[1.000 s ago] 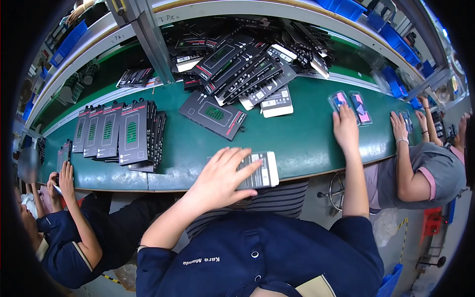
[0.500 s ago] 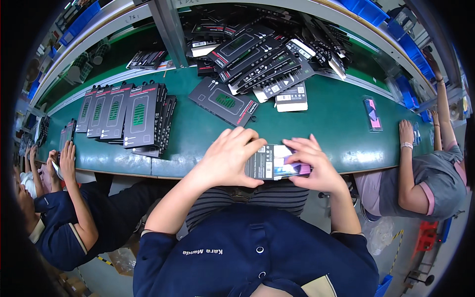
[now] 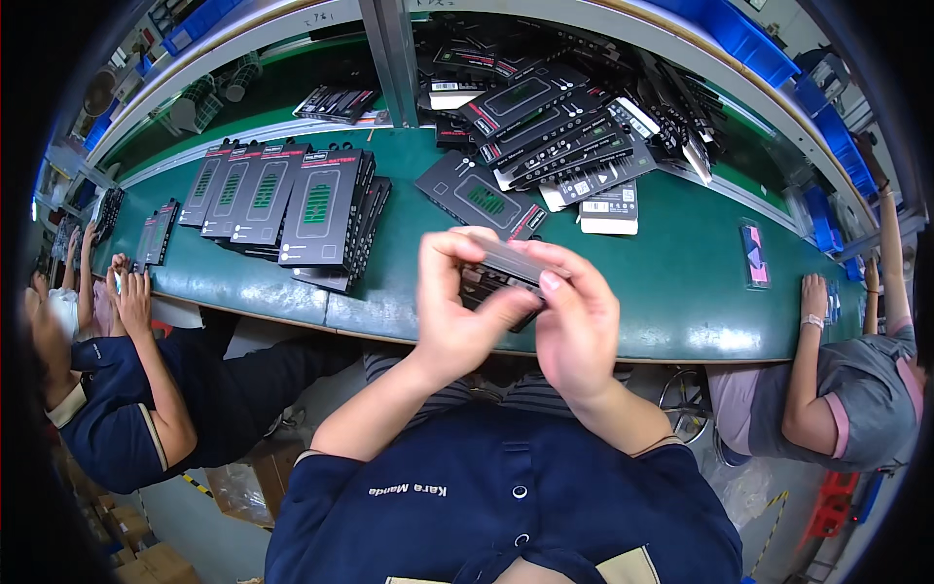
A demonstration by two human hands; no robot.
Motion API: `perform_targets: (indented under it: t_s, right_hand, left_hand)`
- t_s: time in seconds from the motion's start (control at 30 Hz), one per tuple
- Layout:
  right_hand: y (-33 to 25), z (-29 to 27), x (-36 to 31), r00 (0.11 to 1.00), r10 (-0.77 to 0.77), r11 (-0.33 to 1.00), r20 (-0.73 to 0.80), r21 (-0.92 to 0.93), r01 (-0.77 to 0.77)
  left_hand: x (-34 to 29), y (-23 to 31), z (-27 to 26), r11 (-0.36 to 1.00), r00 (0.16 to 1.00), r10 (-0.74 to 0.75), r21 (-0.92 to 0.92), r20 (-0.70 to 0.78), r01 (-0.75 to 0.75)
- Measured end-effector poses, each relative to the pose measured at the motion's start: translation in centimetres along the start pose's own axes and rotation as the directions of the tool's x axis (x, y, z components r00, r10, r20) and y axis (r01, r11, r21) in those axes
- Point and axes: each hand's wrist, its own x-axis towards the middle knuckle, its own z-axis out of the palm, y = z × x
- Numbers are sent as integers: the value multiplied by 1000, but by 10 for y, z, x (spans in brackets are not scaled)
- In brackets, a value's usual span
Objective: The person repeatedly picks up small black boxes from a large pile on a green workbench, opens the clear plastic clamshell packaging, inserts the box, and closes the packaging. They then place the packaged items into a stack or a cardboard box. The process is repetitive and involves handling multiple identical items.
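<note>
Left hand point(image 3: 457, 307), right hand point(image 3: 581, 321): 1 box point(image 3: 513, 261) between. Just beyond: 1 flat box point(image 3: 480, 197); farther, heap point(image 3: 559, 122) of boxes, uncountable. Left of hands, nearest group: 4 box fronts point(image 3: 317, 206). Well right: 1 packet point(image 3: 755, 257).

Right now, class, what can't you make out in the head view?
- Head view: inside of the held box, hidden by its walls, the left hand and right hand.
- Head view: the pile's lower boxes, covered by upper ones.
- Head view: the left stacks' fine print, too small.
- Head view: right co-worker's head, cut by the dark rim.
</note>
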Motion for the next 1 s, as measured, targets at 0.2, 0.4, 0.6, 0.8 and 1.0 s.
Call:
perform_targets:
  t_s: [0.2, 0.4, 0.6, 0.8, 1.0]
  right_hand:
    - [21, -9, 2, 913, -382, 825, 142, -392, 406]
    - [17, -5, 5, 975, -217, 976, 54, 35, 216]
    - [53, -30, -5, 904, -360, 910, 229, -128, 395]
    - [26, -22, -15, 662, -415, 520, 624, -434, 736]
    - [29, -33, 19, 852, -11, 159, 524, -840, 519]
  left_hand:
    - [4, 17, -3, 992, 998, -65, -105, 12, 66]
    - [7, 16, 1, 996, 1000, -7, -85, -17, 5]
    - [0, -1, -20, 942, 973, 225, 242, 53, -231]
    - [-14, 33, -41, 670, 724, -683, -477, -96, 569]
    - [-14, 39, -75, 453, 975, -200, 874, -95, 178]
